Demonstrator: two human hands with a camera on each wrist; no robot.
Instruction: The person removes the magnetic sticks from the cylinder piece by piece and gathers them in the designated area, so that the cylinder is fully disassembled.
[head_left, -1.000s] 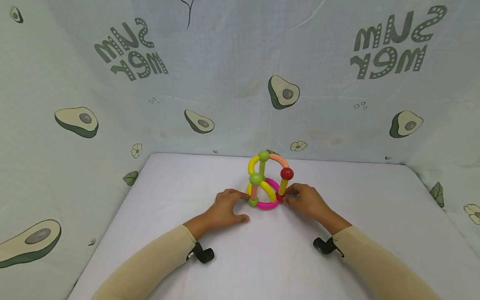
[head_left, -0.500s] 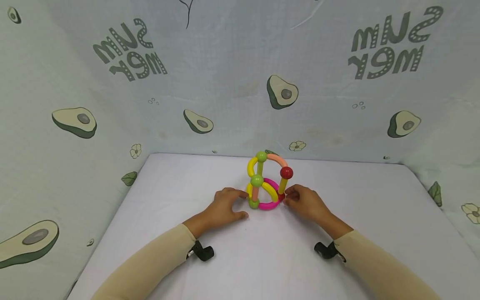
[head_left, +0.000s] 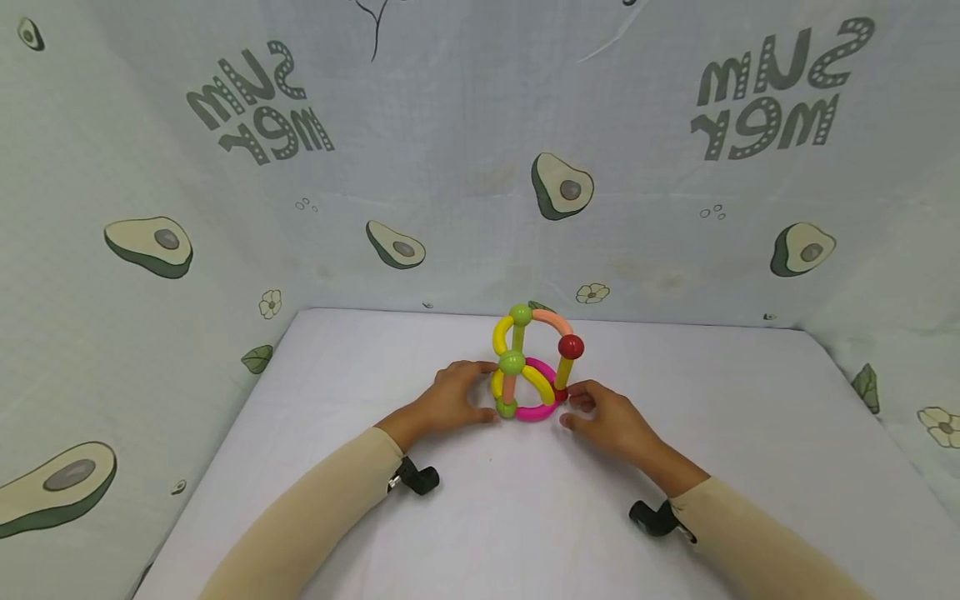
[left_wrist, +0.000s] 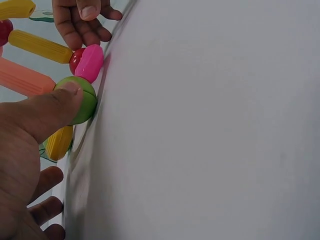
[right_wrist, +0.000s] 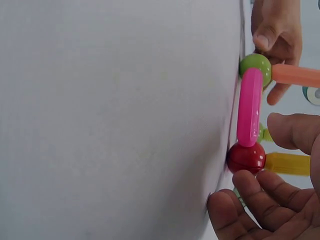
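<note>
Nearest us on the white table [head_left: 525,521], the right hand [head_left: 611,423] has relaxed fingers at the lower red ball [right_wrist: 246,159], grasping nothing, while the left hand [head_left: 448,402] spreads around the lower green ball [left_wrist: 89,109], its thumb seemingly resting there unclenched, perhaps to steady that corner. Between the hands we see the stick-and-ball frame [head_left: 538,382] standing on its lower ring, which likely gives its upright sticks a broad base; beyond hangs the printed cloth [head_left: 457,167].

Soft, even light across the white counter [head_left: 540,508], wrist views dimmer, greyer, faint shadow beside the right fingers [right_wrist: 223,209].
</note>
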